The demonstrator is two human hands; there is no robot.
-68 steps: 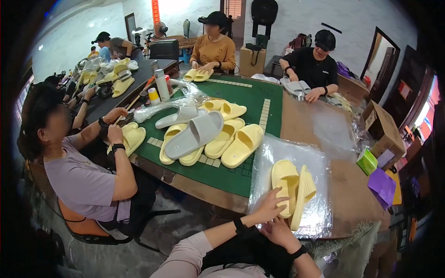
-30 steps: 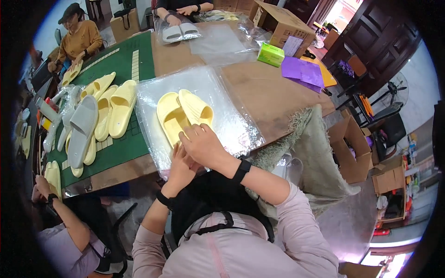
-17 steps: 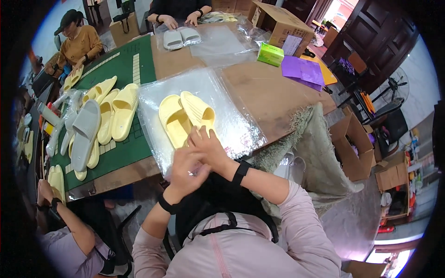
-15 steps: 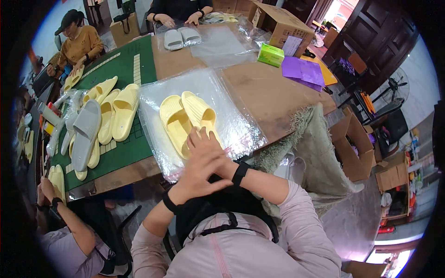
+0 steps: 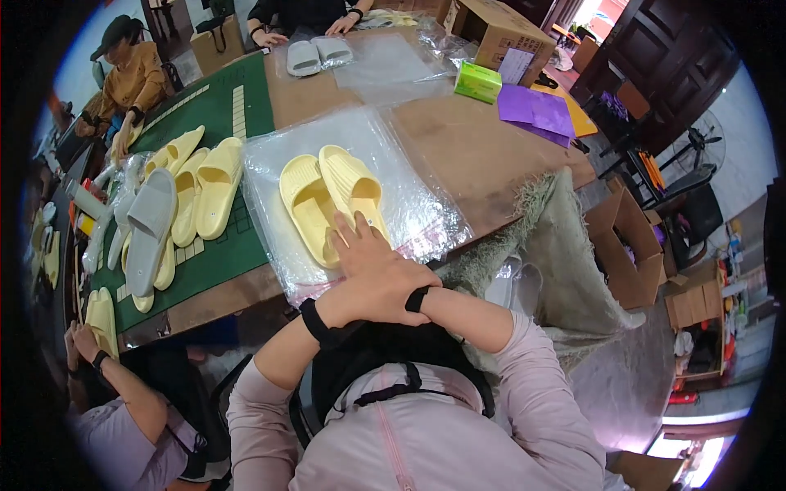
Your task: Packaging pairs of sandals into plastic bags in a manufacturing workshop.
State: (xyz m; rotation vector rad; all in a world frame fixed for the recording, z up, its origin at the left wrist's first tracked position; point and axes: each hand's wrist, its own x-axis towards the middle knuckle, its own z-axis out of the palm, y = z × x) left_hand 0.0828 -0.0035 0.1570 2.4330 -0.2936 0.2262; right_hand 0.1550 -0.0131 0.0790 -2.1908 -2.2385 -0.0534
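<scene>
A pair of pale yellow slippers (image 5: 299, 182) lies side by side on a stack of clear plastic bags (image 5: 270, 168) in front of me, toes pointing away. My right hand (image 5: 363, 248) reaches over their near ends with fingers spread, the fingertips at the heels; whether they press on them I cannot tell. Across its back and wrist lies my left hand (image 5: 370, 296), closed around the right wrist beside the black band. That left hand hides part of the right one. Neither hand holds a slipper.
Yellow and grey slippers (image 5: 153, 217) are piled on a green mat (image 5: 254, 106) to the left. Grey slippers (image 5: 303, 59) lie across the table. A green packet (image 5: 478, 82), purple sheets (image 5: 534, 114) and a cardboard box (image 5: 499, 41) sit at the right. Co-workers sit around.
My left hand has slid rightward and closed over my right wrist; its thumb no longer sticks out. The co-worker at far left has brought a hand up beside the yellow slipper.
</scene>
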